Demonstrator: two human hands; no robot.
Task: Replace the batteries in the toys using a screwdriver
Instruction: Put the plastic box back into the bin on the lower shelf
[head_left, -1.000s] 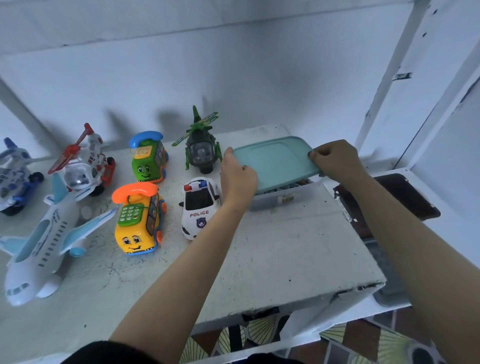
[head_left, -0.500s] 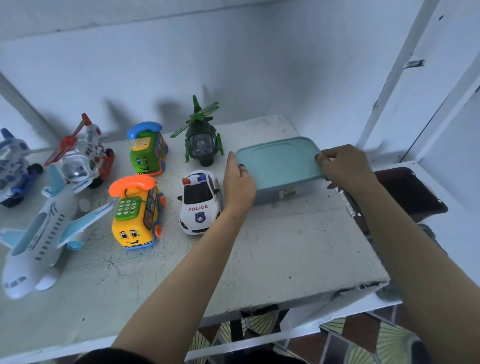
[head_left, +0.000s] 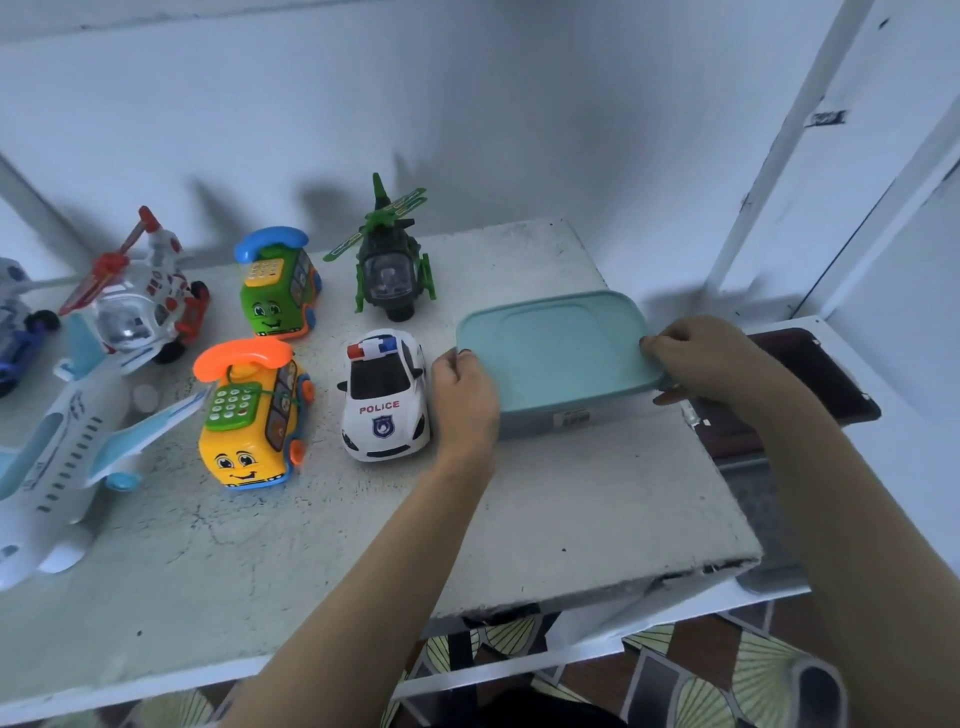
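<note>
The teal lid (head_left: 556, 343), tilted up a second ago with the contents showing, now lies flat on the clear box (head_left: 540, 423) at the back right of the table (head_left: 571, 519), though I cannot tell whether it has snapped shut. The left hand (head_left: 462, 395) curls its fingers over the lid's left edge and the right hand (head_left: 711, 358) pinches the right rim. The toys, the police car (head_left: 384, 395) nearest, stand untouched just left of the box with no screwdriver in sight, so the battery work looks either finished or not begun.

The lone camera rides on the person's head, facing forward and down at the table (head_left: 571, 519) from close by. The left hand (head_left: 462, 397) and right hand (head_left: 711, 361) reach from the lower edge to the teal lid (head_left: 556, 348) mid-frame.
</note>
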